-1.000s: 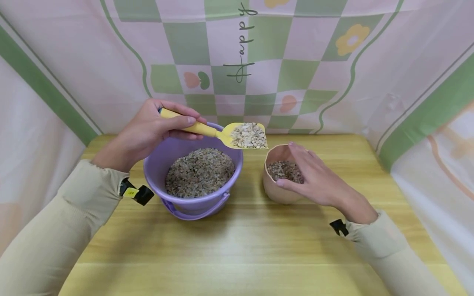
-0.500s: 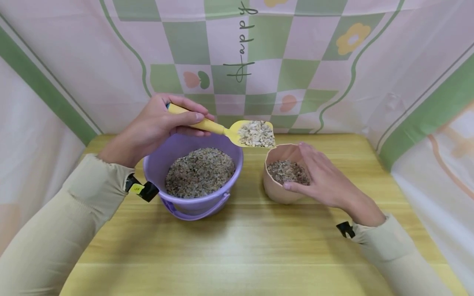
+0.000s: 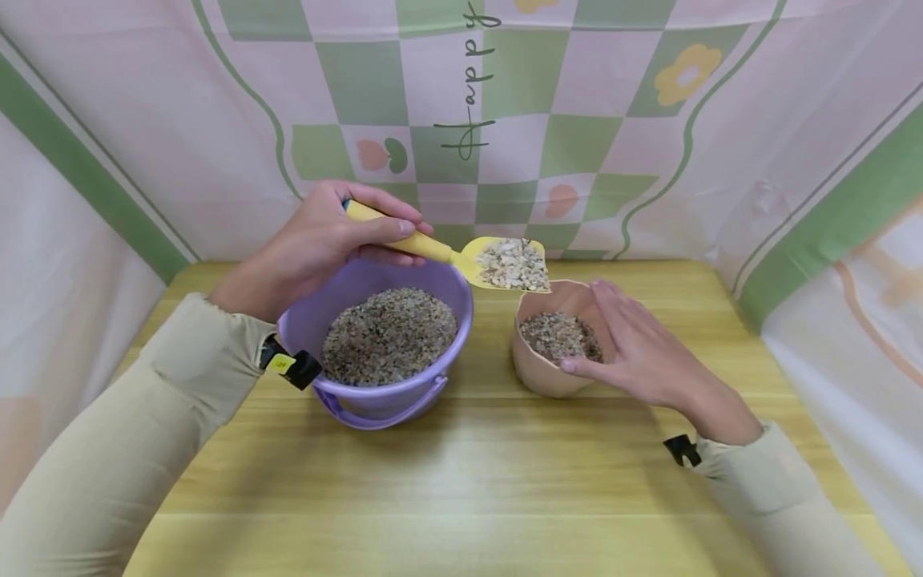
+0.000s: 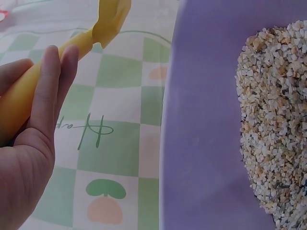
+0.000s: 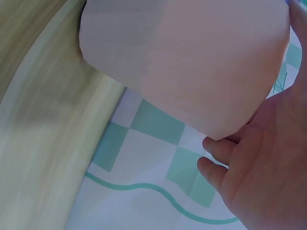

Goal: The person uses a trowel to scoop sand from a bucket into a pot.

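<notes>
My left hand (image 3: pixel 324 236) grips the yellow handle of a toy shovel (image 3: pixel 433 247), its thumb lying on top. A heap of pale gravel (image 3: pixel 515 264) fills the shovel's blade, whose front edge hangs just over the far left rim of a beige pot (image 3: pixel 537 377). Darker gravel (image 3: pixel 558 335) lies inside that pot. My right hand (image 3: pixel 649 353) holds the pot's right side, thumb at the near rim and fingers toward the far side. In the right wrist view the pot (image 5: pixel 192 57) hides some fingertips. Below my left hand stands a purple bucket (image 3: pixel 378 398) containing gravel (image 3: pixel 389 336).
Both containers stand on a wood-grain table (image 3: pixel 433 489), the bucket to the left of the pot. The bucket's handle (image 3: pixel 392 421) hangs down in front. A checked green-and-white cloth (image 3: pixel 360 88) rises behind the table, with more cloth at both sides.
My left hand has carried the loaded shovel rightward, from above the bucket to the pot's rim. My right hand has shifted slightly right along the pot, which stays in place.
</notes>
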Available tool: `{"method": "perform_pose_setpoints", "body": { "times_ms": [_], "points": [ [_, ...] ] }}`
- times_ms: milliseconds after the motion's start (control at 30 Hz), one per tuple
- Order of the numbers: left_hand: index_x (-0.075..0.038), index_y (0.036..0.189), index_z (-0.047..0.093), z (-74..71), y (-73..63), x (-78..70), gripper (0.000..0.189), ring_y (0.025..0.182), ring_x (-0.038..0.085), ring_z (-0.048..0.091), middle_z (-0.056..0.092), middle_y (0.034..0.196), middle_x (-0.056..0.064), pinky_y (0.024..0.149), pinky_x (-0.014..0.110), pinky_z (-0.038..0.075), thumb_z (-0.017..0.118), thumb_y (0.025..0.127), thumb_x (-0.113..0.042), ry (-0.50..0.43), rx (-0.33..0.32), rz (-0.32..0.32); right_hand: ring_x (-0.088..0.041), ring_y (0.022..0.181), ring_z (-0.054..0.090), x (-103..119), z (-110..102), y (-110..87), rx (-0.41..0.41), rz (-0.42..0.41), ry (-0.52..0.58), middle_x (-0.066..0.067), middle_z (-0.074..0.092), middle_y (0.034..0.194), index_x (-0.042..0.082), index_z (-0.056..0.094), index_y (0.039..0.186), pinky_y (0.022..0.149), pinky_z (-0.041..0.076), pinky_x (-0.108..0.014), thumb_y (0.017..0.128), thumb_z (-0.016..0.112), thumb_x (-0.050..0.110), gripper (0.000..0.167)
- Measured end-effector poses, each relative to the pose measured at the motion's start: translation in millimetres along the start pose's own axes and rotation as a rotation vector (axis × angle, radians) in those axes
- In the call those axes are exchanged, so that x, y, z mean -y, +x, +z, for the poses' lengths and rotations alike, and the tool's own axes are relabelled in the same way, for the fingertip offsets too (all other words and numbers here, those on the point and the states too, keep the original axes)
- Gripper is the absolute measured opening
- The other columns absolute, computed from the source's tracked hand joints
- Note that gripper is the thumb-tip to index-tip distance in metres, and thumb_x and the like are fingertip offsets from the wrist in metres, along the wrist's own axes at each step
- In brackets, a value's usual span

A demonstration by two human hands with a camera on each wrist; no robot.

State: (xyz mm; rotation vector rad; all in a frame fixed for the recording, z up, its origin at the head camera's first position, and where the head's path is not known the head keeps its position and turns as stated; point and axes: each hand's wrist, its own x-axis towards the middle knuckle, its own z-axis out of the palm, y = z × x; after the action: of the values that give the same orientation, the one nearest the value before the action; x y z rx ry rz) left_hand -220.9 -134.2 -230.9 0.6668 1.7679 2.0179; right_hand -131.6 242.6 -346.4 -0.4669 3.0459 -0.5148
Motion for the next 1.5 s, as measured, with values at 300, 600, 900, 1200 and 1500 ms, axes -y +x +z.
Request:
{"method": "perform_pose_setpoints", "body": {
  "times_ms": [300, 600, 900, 1200, 1500],
  "points": [
    [0.012, 0.104, 0.070, 7.1, 4.1, -1.1, 0.018, 0.086, 0.037, 0.073, 0.070, 0.104, 0.026, 0.078, 0.040, 0.061, 0.071, 0.088, 0.004, 0.035, 0.012, -0.006, -0.040, 0.150, 0.011, -4, -3, -5.7, 0.011, 0.037, 0.013, -0.020, 0.006, 0.165, 0.002, 0.002, 0.158, 0.122, 0.014, -0.055, 0.088, 0.065, 0.062, 0.112],
    [0.012, 0.105, 0.070, 13.2, 11.6, -2.2, 0.019, 0.086, 0.039, 0.073, 0.067, 0.109, 0.030, 0.080, 0.041, 0.061, 0.072, 0.087, 0.005, 0.004, 0.031, -0.021, -0.042, 0.149, 0.013, -7, -1, -5.9, 0.005, 0.064, 0.005, -0.020, 0.008, 0.165, 0.001, 0.006, 0.158, 0.120, 0.016, -0.059, 0.085, 0.068, 0.063, 0.114],
    [0.015, 0.106, 0.069, 19.7, 18.2, 0.5, 0.018, 0.079, 0.039, 0.073, 0.066, 0.110, 0.032, 0.076, 0.040, 0.062, 0.067, 0.089, 0.008, -0.005, 0.066, -0.015, -0.044, 0.148, 0.016, -9, 2, -5.6, -0.001, 0.067, 0.040, -0.018, 0.009, 0.165, 0.002, 0.007, 0.159, 0.118, 0.019, -0.062, 0.084, 0.068, 0.064, 0.114],
    [0.013, 0.106, 0.069, 26.3, 23.1, 4.5, 0.018, 0.081, 0.039, 0.073, 0.068, 0.107, 0.032, 0.076, 0.042, 0.062, 0.067, 0.090, 0.006, 0.041, 0.073, -0.030, -0.045, 0.148, 0.017, -8, 2, -7.1, -0.004, 0.075, 0.066, -0.018, 0.009, 0.165, 0.006, 0.006, 0.159, 0.116, 0.019, -0.065, 0.083, 0.071, 0.061, 0.114],
    [0.017, 0.111, 0.065, 35.2, 28.0, 7.3, 0.024, 0.086, 0.041, 0.072, 0.067, 0.110, 0.032, 0.076, 0.043, 0.062, 0.068, 0.089, 0.007, 0.058, 0.035, -0.069, -0.047, 0.147, 0.017, -11, 5, -7.0, -0.003, 0.076, 0.092, -0.016, 0.008, 0.166, 0.010, 0.002, 0.160, 0.114, 0.021, -0.069, 0.084, 0.070, 0.061, 0.114]
  ]
}}
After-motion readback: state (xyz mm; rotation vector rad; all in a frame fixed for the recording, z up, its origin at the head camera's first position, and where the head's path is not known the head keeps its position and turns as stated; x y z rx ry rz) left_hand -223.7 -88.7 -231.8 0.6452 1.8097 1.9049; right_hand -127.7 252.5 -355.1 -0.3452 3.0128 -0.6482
